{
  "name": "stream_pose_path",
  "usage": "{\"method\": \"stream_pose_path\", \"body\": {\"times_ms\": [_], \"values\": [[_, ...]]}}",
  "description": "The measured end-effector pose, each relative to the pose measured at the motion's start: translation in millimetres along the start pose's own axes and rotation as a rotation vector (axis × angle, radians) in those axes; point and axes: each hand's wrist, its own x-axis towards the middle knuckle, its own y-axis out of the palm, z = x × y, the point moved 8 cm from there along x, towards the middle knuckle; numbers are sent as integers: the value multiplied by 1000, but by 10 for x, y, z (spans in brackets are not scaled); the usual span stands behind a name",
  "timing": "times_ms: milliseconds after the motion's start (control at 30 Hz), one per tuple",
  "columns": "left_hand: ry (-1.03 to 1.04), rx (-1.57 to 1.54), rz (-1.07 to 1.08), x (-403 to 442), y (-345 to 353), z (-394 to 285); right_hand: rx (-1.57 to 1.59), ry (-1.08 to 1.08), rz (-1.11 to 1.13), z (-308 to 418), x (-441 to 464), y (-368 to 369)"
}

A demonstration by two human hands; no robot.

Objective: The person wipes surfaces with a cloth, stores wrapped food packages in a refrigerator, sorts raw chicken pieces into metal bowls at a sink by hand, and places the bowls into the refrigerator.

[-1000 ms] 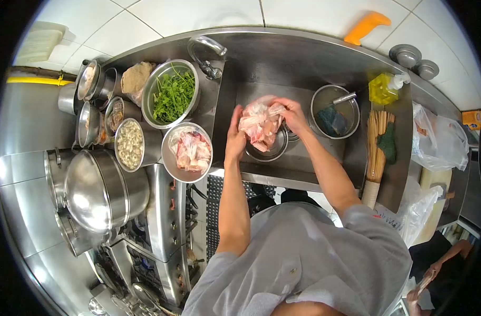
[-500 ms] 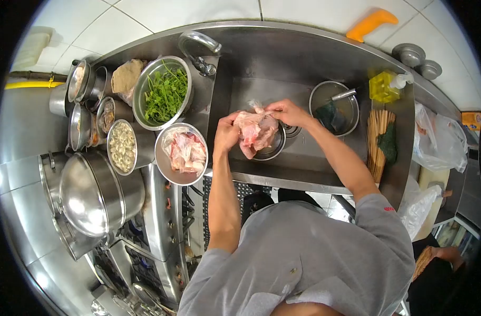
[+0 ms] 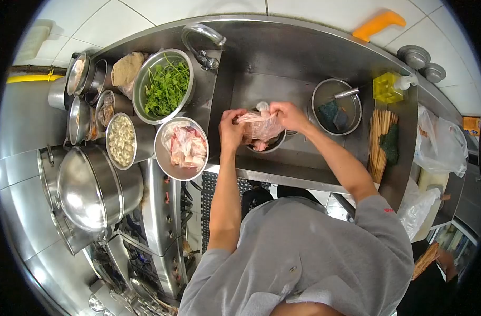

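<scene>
A clear plastic bag of pink raw meat [image 3: 263, 129] hangs over a steel bowl [image 3: 276, 143] in the sink [image 3: 282, 79]. On the bag's left side my left hand [image 3: 231, 129] is closed on the plastic. My right hand [image 3: 289, 115] pinches its upper right edge, near a bunched knot. Some meat shows at the bag's lower end, over the bowl. Left of the sink stands another bowl [image 3: 162, 164] with bagged raw meat [image 3: 185, 146] inside.
Leafy greens [image 3: 167, 87] fill a bowl by the faucet [image 3: 203, 39]. Pots [image 3: 82, 189] stand at left. A pot with sponges [image 3: 336, 117], a soap bottle [image 3: 388, 88] and a bamboo brush [image 3: 378, 142] are at right. Part of another person [image 3: 429, 276] shows lower right.
The meat bag was turned and stretched between my hands, its plastic now pulled up and its meat hanging lower. At the lower right the other person has shifted.
</scene>
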Motion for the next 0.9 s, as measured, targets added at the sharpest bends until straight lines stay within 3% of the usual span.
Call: {"method": "stream_pose_path", "body": {"times_ms": [67, 100, 233, 333, 433, 533, 633, 733, 767, 867, 900], "values": [[-95, -60, 38, 1, -27, 75, -221, -111, 127, 143, -58, 115], [7, 158, 10, -57, -53, -174, -227, -229, 79, 208, -64, 133], [43, 438, 252, -49, 173, -249, 30, 3, -42, 238, 167, 28], [-193, 27, 515, -29, 325, 56, 257, 95, -104, 356, 368, -45], [36, 186, 349, -35, 220, -399, 326, 88, -166, 494, 427, -190], [-23, 330, 287, 85, 103, -527, 308, 81, -189, 633, 378, -336], [12, 287, 183, 223, 76, -556, 369, -169, -140, 763, 286, -414], [55, 350, 113, 281, 74, -716, -76, -461, -223, 1201, -73, -301], [78, 400, 92, 268, 83, -830, -188, -427, -175, 1172, -98, -204], [120, 255, 208, 192, 113, -1069, -30, -91, -302, 818, -98, -141], [75, 160, 267, 356, 125, -751, -81, 42, -377, 551, -56, -140]]}}
